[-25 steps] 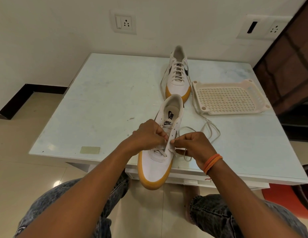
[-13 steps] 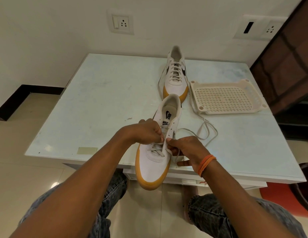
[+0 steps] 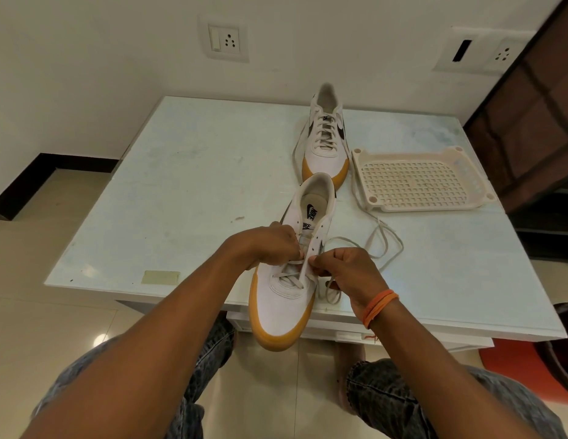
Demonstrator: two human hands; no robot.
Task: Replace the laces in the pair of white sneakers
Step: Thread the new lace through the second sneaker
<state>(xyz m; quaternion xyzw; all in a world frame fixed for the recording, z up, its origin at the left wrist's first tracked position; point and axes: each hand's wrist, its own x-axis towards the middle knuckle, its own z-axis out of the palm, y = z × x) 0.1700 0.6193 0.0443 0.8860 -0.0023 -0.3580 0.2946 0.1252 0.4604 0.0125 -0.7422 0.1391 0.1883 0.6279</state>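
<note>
Both hands meet over the near sneaker [image 3: 287,299] – toe toward the person, heel away – left hand [image 3: 271,245] and right hand [image 3: 347,272] each pinching its lace [image 3: 382,245] at the eyelets.

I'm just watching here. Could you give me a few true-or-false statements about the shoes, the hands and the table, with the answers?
1. The near sneaker sticks out past the table edge. True.
2. The far sneaker has no lace. False: it is laced.
3. The tray holds a shoe. False: nothing lies in it.
4. The right hand wears an orange band at the wrist. True.
5. The left hand rests flat on the table. False: it works at the near sneaker's eyelets.
</note>
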